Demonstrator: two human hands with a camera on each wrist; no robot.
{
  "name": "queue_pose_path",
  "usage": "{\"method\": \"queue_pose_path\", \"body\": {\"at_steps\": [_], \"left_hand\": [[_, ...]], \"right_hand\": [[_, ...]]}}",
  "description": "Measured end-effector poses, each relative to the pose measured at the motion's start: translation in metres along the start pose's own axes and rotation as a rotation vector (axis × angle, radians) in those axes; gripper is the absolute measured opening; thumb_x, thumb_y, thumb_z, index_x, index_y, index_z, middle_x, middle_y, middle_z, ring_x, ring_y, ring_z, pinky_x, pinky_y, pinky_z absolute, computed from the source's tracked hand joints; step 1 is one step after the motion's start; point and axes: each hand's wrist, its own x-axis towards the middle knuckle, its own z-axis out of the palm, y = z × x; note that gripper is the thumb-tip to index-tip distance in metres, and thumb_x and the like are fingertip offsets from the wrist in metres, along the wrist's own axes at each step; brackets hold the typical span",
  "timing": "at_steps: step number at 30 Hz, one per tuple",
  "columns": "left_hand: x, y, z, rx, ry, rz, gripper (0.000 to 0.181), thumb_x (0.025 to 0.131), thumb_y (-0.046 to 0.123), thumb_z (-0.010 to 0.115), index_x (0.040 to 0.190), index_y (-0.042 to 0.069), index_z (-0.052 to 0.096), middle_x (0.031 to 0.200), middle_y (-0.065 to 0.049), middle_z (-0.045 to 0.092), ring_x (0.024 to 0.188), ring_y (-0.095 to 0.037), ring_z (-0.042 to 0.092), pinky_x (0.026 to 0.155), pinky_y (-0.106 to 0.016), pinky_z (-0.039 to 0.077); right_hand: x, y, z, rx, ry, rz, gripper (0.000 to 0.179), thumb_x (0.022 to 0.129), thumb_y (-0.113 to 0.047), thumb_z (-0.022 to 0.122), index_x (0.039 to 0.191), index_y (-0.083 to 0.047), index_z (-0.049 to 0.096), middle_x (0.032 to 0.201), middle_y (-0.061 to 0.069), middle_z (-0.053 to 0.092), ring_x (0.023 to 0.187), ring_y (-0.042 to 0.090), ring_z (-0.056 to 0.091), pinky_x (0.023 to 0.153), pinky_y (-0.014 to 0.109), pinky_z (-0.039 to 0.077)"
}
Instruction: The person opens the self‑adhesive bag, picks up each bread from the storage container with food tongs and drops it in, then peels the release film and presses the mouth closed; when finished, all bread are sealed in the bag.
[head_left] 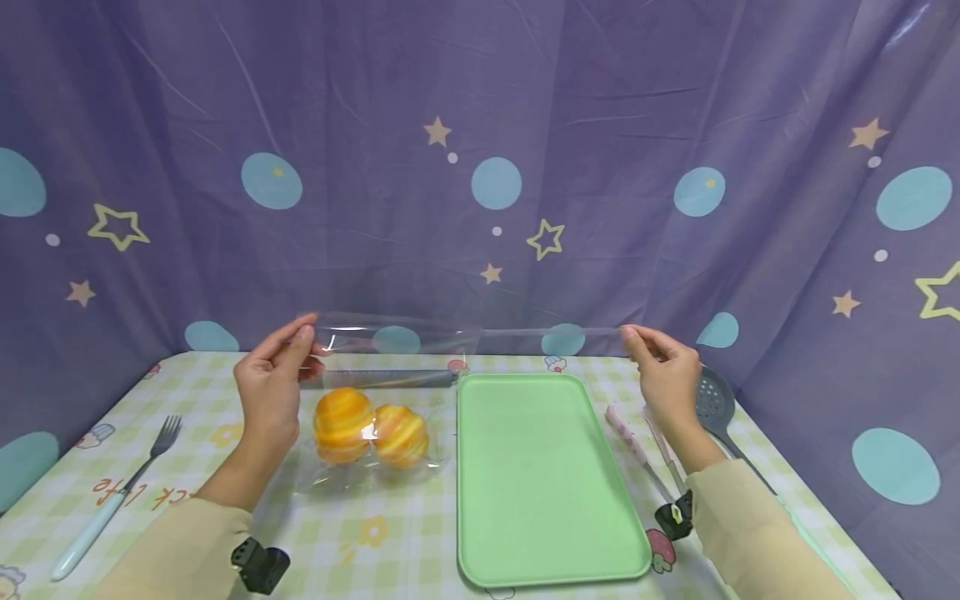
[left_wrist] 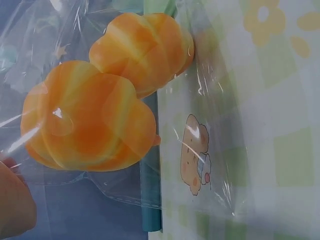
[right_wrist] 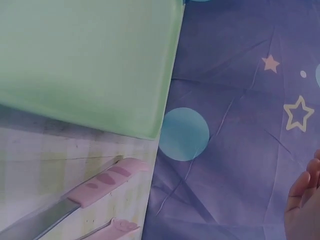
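Observation:
A clear plastic bag (head_left: pixel 330 475) hangs over the left half of the table with two orange-and-yellow bread rolls, the larger roll (head_left: pixel 342 425) on the left and the smaller roll (head_left: pixel 401 436) beside it. At its upper left edge my left hand (head_left: pixel 273 379) pinches the plastic between thumb and fingers. A thin clear strip (head_left: pixel 555 332) runs nearly level from the bag's top to the right. My right hand (head_left: pixel 667 379) pinches the strip's far end between thumb and forefinger. Up close in the left wrist view, both rolls show through shiny plastic with a printed cartoon bear (left_wrist: pixel 194 155).
A light green tray (head_left: pixel 547 483) lies right of the bag. Beyond it are a pink-handled knife (head_left: pixel 626 432), a second pink handle (right_wrist: pixel 112 230) and a grey slotted skimmer (head_left: pixel 716 400). A fork (head_left: pixel 120 500) lies at left. Behind the bag is a dark teal bar (head_left: pixel 397 379).

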Motion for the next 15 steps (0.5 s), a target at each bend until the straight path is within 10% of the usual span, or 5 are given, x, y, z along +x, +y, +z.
{"method": "queue_pose_path", "body": {"at_steps": [5, 15], "left_hand": [[0.0, 0.001, -0.003, -0.013, 0.019, -0.016, 0.017, 0.098, 0.001, 0.066, 0.111, -0.002, 0.077, 0.068, -0.003, 0.072, 0.048, -0.013, 0.061, 0.052, -0.019, 0.053], [0.002, 0.001, -0.004, -0.022, 0.012, -0.013, 0.019, 0.097, 0.002, 0.067, 0.113, -0.003, 0.076, 0.067, -0.003, 0.072, 0.048, -0.013, 0.061, 0.051, -0.019, 0.053]], "right_hand": [[0.0, -0.003, -0.004, 0.075, 0.001, 0.007, 0.03, 0.099, -0.026, 0.07, 0.113, 0.0, 0.076, 0.084, -0.009, 0.073, 0.074, 0.003, 0.062, 0.065, 0.017, 0.051], [-0.007, -0.032, 0.0, 0.118, -0.283, -0.085, 0.025, 0.099, -0.021, 0.071, 0.11, 0.001, 0.077, 0.088, -0.015, 0.073, 0.074, 0.008, 0.064, 0.067, 0.022, 0.054]]}}
